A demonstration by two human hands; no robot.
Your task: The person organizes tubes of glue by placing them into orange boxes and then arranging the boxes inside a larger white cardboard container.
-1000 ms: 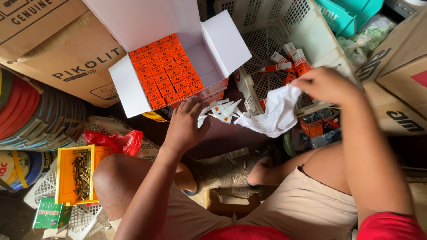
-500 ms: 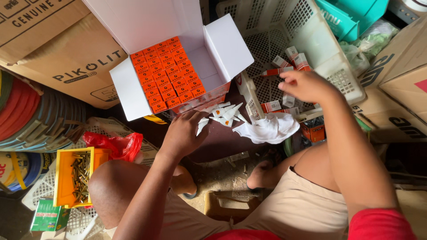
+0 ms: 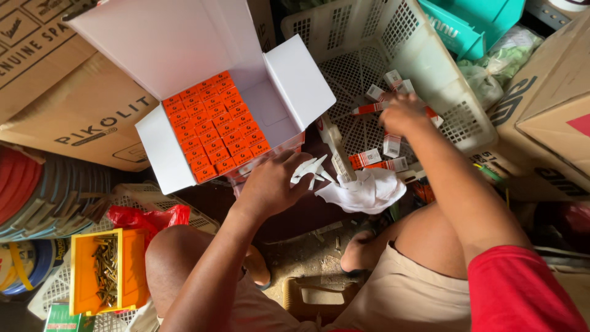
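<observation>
An open white carton [image 3: 295, 86] holds several rows of small orange boxes [image 3: 212, 126], with an empty stretch at its right side. My left hand [image 3: 270, 181] rests against the carton's front right corner, fingers curled on its edge. My right hand [image 3: 402, 114] reaches into the white lattice basket [image 3: 393, 43] among several small orange-and-white boxes [image 3: 369, 158]; whether it grips one I cannot tell. A crumpled white plastic bag [image 3: 369, 190] lies between my hands, with white scraps [image 3: 310, 169] beside it.
Brown cardboard cartons [image 3: 80, 110] stand at the left and at the right [image 3: 547, 123]. An orange bin of screws [image 3: 104, 270] sits at the lower left, by a red bag [image 3: 147, 216] and coiled hoses [image 3: 43, 197]. A teal box [image 3: 473, 24] lies behind the basket.
My right hand let go of the white plastic bag, which now lies on the floor, and moved up into the basket. My left hand shifted up to the carton's corner.
</observation>
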